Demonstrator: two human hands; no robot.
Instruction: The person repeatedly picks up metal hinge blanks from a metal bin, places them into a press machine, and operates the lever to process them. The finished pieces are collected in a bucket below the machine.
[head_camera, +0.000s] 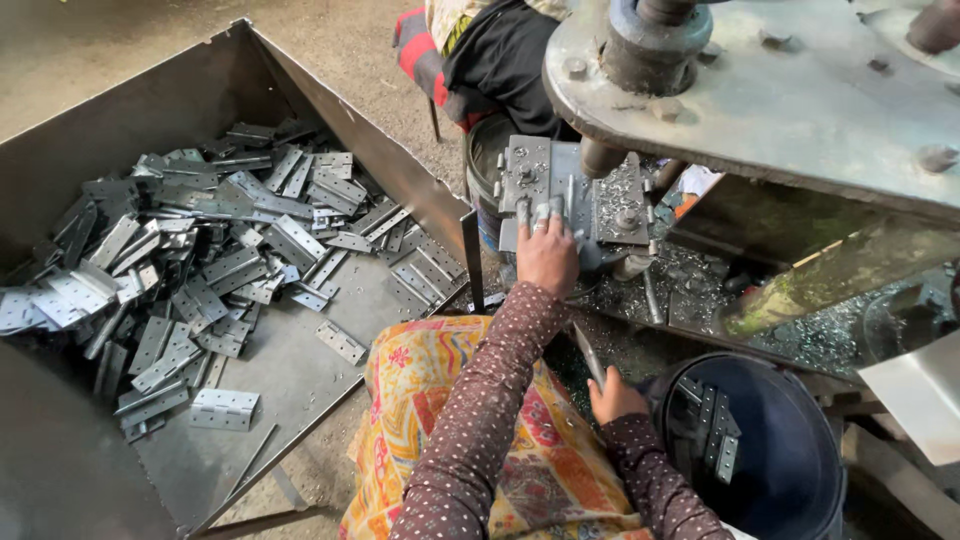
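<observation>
Leftmost, a steel bin (330, 110) holds a loose heap of hinges (200, 260); its right wall stands just beside the knee, with bare floor at the near end. Left hand (547, 255) is extended onto the jig plate (545, 180) under the press head (650, 40), fingers (540, 212) flat and spread, pressing on a plate rather than clasping it. Judgement: keep fingertips at the near edge, clear of the spindle, and seat the part square against the stops. Right hand (612, 397) rests by the lap; curl of fingers cannot be told, a thin rod (588, 352) touching it. Far right, a dark bucket (790, 470) holds a few hinges. Swarf litters the bed; room is tight between bin wall and bucket.
</observation>
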